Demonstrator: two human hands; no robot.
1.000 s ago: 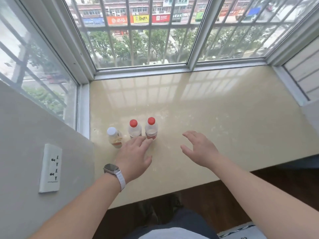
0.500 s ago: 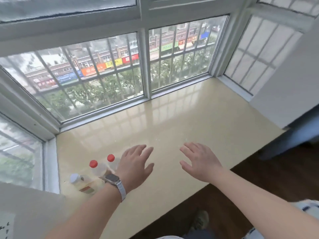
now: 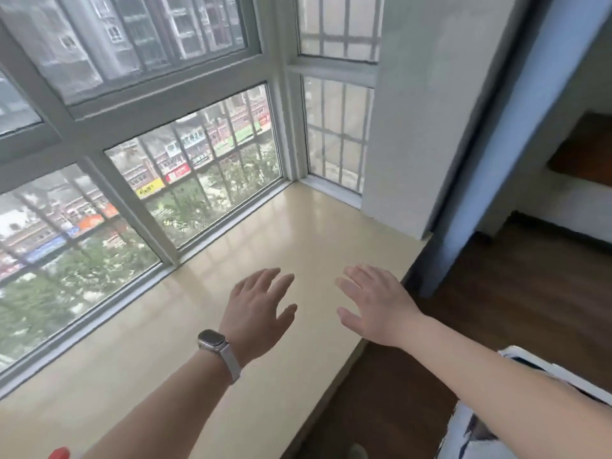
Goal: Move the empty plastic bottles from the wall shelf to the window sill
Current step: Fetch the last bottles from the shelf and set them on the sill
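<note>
1. Glossy window sill runs under barred panes.
2. Left hand and right hand hover empty, fingers spread.
3. One red bottle cap peeks near-left; fetching another from the shelf likely follows.

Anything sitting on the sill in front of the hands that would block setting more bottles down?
Nothing visible. The glossy beige window sill is bare ahead of the left hand and the right hand, both open and empty above it. Only a red bottle cap shows, at the bottom left edge, well off to the side.
</note>
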